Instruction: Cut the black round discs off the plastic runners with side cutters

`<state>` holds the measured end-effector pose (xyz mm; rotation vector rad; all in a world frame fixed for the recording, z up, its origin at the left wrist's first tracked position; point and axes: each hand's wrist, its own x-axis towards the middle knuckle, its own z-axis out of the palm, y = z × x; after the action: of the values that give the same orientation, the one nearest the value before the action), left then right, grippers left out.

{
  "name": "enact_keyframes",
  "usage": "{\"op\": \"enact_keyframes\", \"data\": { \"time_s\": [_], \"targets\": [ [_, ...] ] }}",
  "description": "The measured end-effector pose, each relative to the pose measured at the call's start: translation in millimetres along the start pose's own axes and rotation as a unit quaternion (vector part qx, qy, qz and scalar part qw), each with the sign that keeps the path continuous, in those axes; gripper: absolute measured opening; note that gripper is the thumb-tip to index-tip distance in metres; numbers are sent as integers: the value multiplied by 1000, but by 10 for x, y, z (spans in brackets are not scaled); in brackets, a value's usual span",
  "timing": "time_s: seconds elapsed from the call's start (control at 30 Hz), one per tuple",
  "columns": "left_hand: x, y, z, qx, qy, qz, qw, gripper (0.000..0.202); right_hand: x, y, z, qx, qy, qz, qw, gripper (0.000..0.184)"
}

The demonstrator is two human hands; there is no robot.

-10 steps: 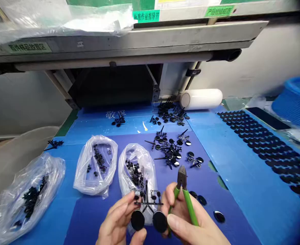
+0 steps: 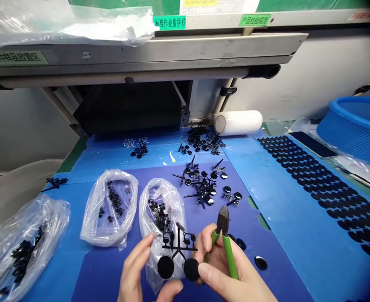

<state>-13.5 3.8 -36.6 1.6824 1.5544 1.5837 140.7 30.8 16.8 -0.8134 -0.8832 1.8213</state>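
Observation:
Near the bottom centre, a black plastic sprue with two round discs and several small parts is held up. My right hand pinches its right disc between thumb and fingers. Green-handled side cutters also lie in that hand, jaws pointing up and away. To the left of the sprue, my left hand is open, its thumb and fingers spread around the left disc without visible contact. Behind the sprue stands a clear plastic bag containing small black parts.
Further left are a second bag and a third bag, both with black parts. Several sprues lie ahead. A loose disc rests at right, near rows of black discs, a blue basket and a white roll.
My left hand has let go of the sprue and its fingers have spread away to the left. My right hand keeps the sprue and cutters. The head view has turned slightly right.

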Motion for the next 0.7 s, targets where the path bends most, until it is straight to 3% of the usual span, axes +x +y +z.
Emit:
{"op": "enact_keyframes", "data": {
  "time_s": [0.1,0.2,0.33,0.47,0.57,0.7],
  "targets": [
    [-42,-146,107,181,-87,148,968,34,-4,-3,-30,1,6,-9,1000,23],
    [-49,-255,244,264,-174,241,918,24,-10,16,-57,25,8,-11,1000,25],
    [86,-393,291,306,-159,285,894,28,-19,35,-83,48,18,-3,999,26],
    [289,-421,180,358,-235,287,857,31,-33,29,-109,54,19,-4,998,26],
    [356,-323,71,287,-214,244,901,36,-46,13,-124,57,13,-5,998,27],
    [306,-102,-50,136,-134,146,971,31,-67,-1,-124,49,15,-6,999,26]
  ]
}}
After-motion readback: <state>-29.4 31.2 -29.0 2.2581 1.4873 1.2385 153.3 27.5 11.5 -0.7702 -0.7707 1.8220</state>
